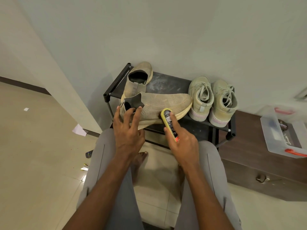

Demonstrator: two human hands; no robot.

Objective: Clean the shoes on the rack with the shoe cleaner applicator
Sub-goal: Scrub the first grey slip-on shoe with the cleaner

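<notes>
Head view: left hand, fingers spread, steadies the knit shoe at the rack's front edge by its soft collar while right hand pinches the applicator against its side; light, floppy, so best braced at the firmer heel.

A tan knit slip-on shoe is seen in open mesh cloth, matt and rough, with a smooth pale rubber-like sole. Its mate shows the same knit with a dark cloth lining. The pair of lace-up sneakers is made of matt woven cloth with flat laces and smooth whitish soles. The shoe rack is framed in black tubes, and its dark top looks dusty and scuffed. The shoe cleaner applicator appears as glossy plastic. The box is clear plastic. The cabinet shows dark wood grain. The floor tiles are glossy.
</notes>
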